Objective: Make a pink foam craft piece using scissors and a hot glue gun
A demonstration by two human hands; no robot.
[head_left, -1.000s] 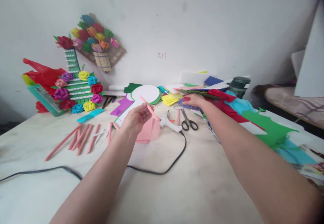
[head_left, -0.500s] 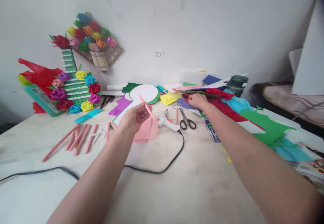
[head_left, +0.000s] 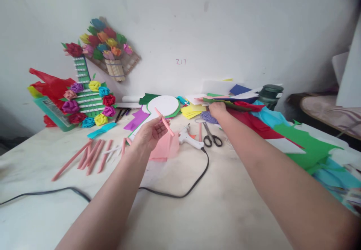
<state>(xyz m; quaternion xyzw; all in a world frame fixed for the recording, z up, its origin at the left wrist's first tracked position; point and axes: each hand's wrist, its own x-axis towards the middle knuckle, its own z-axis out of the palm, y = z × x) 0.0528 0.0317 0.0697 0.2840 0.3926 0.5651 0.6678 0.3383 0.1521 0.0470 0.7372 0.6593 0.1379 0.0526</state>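
Left hand (head_left: 150, 133): raised, fingertips pinching a pink paper stick (head_left: 164, 121) that slants up to the left.
Right hand (head_left: 217, 108): stretched to the pile of coloured paper (head_left: 245, 105) by the wall; fingers hidden, grip cannot be told.
Between the hands: glue gun (head_left: 188, 139), scissors (head_left: 210, 137).
Far left: more pink sticks (head_left: 90, 156), lying flat.

Left hand (head_left: 149, 134) pinches a pink stick (head_left: 164, 121) (right hand (head_left: 217, 108) on paper pile (head_left: 248, 105)).

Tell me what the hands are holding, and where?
The left hand pinches a pink paper stick near its middle. The right hand touches coloured sheets; grip unclear.
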